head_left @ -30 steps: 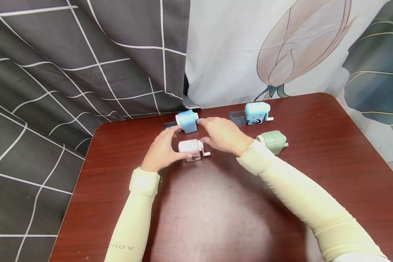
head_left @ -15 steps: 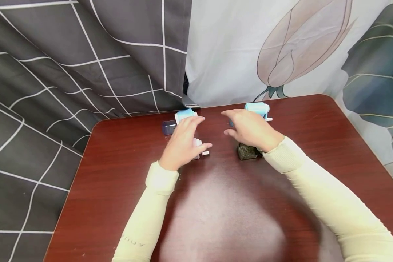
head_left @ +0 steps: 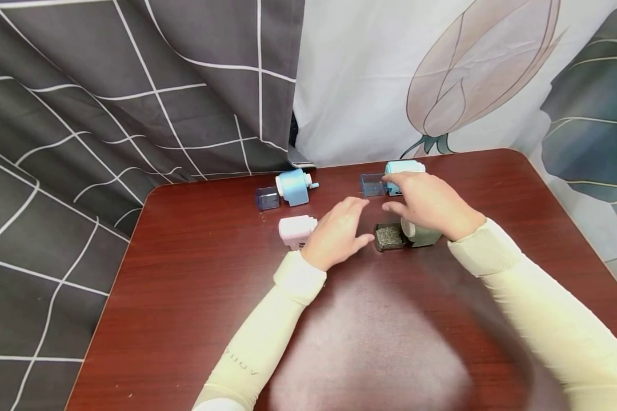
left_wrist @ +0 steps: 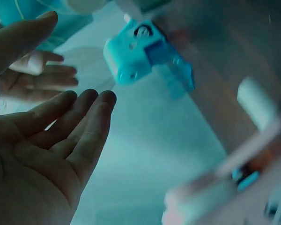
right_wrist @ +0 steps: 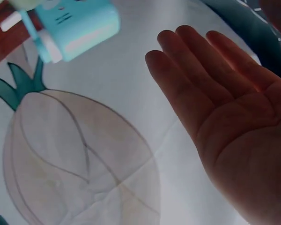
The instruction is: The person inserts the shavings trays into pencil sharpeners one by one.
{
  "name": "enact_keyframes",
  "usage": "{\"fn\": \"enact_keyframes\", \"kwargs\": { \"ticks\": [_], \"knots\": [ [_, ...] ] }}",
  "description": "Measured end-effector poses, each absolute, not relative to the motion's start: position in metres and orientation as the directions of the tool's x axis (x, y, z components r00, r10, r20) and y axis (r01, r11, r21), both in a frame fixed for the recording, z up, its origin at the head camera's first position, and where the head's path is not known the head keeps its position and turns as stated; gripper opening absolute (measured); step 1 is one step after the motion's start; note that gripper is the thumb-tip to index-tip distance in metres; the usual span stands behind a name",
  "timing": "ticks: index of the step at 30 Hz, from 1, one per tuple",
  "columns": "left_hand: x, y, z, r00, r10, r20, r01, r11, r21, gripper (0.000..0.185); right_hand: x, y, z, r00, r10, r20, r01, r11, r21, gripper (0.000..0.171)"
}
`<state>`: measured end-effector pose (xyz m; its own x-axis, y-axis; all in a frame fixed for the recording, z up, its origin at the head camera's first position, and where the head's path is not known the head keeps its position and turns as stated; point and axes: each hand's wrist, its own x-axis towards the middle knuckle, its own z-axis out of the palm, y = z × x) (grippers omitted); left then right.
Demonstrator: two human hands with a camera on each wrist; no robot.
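Four-sided crank pencil sharpeners stand on the table, most with a drawer pulled out. My left hand [head_left: 335,235] hovers with extended fingers beside the pink sharpener [head_left: 295,229], hiding its crank in the head view. My right hand [head_left: 437,206], also with fingers extended and nothing held, is over the green sharpener [head_left: 420,235] and overlaps the light-blue sharpener [head_left: 403,166]. The green one's drawer [head_left: 389,236] is full of dark shavings. Farther left is a blue sharpener [head_left: 294,187] with its drawer [head_left: 267,198] out. Both wrist views show palms holding nothing.
The dark red-brown table [head_left: 185,285] ends at the back against a grey checked curtain [head_left: 211,114] and a white flower-print curtain [head_left: 355,85]. A few crumbs lie below the blue sharpener's drawer.
Both hands have moved right, away from the blue and pink sharpeners. The right hand has reached the green and light-blue ones, and the left has passed over the pink one.
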<state>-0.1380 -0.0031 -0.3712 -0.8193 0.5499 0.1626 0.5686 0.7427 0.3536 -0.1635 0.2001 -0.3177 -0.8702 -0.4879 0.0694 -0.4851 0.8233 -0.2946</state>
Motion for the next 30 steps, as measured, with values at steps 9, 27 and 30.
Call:
{"fn": "enact_keyframes", "kwargs": {
  "ticks": [9,27,30],
  "knots": [
    [-0.142,0.018,-0.400,-0.852,0.522,0.034,0.498,0.788,0.362,0.073,-0.164,0.224,-0.325,-0.861,-0.503,0.072,-0.497,0.804,-0.326,0.046],
    [-0.145,0.042,-0.422,-0.904,0.425,-0.049,0.372,0.837,0.401,0.079,-0.162,0.245,-0.331,-0.842,-0.539,-0.028,-0.507,0.807,-0.302,0.062],
    [-0.145,0.044,-0.422,-0.908,0.416,-0.049,0.367,0.847,0.385,0.076,-0.160,0.249,-0.333,-0.823,-0.567,-0.036,-0.534,0.793,-0.292,0.066]
  ]
}}
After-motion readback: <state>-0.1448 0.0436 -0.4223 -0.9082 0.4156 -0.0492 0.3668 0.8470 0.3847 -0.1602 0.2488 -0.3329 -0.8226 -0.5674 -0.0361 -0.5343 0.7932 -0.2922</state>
